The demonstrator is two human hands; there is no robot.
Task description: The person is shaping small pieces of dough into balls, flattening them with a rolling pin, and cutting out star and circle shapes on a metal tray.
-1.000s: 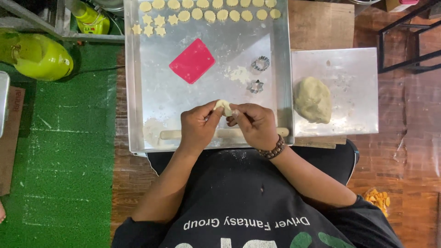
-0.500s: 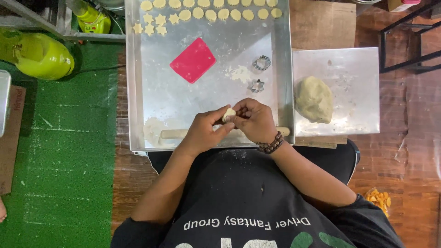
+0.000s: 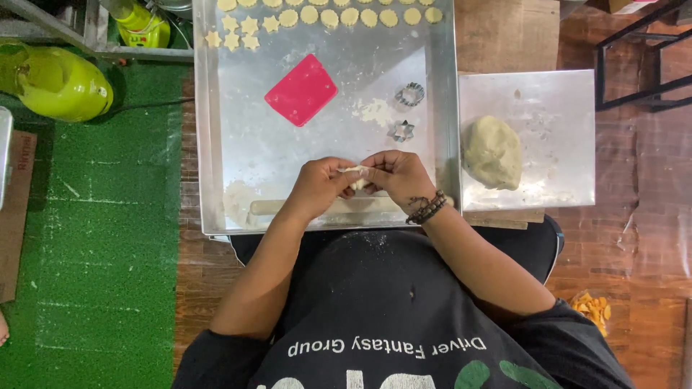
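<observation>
Hands (image 3: 360, 184) shifted nearer, red scraper (image 3: 301, 90), cutters (image 3: 409, 94) beyond

One camera sits on the person's head, looking straight down from close above. The metal tray (image 3: 216, 144) fills the upper middle, both forearms reach into it, the person's chest lowest.

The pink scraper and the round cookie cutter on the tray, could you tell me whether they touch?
Apart: the head view shows bare tray between the pink scraper and the round cookie cutter.
</observation>
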